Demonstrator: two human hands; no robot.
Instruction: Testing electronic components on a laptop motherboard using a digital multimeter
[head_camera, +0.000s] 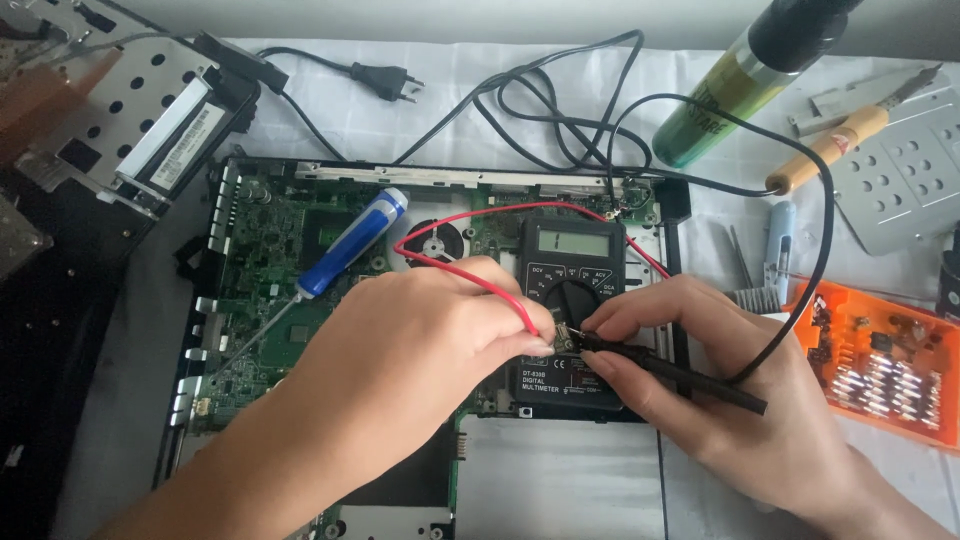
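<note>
We see the left hand (420, 350) and the right hand (720, 380) meeting over the lower part of a black digital multimeter (575, 310). The multimeter lies flat on the green circuit board (280, 260) of an opened laptop chassis (200, 330), right of the round cooling fan (437, 243). It has a grey rectangular display at the top, a round black selector dial in the middle with white range markings around it, and a label panel near its lower edge.

The left-hand fingers (525, 335) are closed in a pinch around the end of the red test lead (460, 270), whose wire loops up over the fan and runs along the top of the meter. The right-hand fingers (625, 320) are closed on the black probe (680, 375), held like a pen; its tip points left toward the left-hand fingertips, and its black cable (810, 290) curves up and away to the right. Between the two sets of fingertips sits a small part, too small for us to identify.

A blue-handled screwdriver (350, 245) rests diagonally on the board, left of the fan. On the white-covered desk (440, 90) we also note a green spray can (740, 90), a wooden-handled tool (830, 145) and an orange parts tray (880, 360) at the right.
</note>
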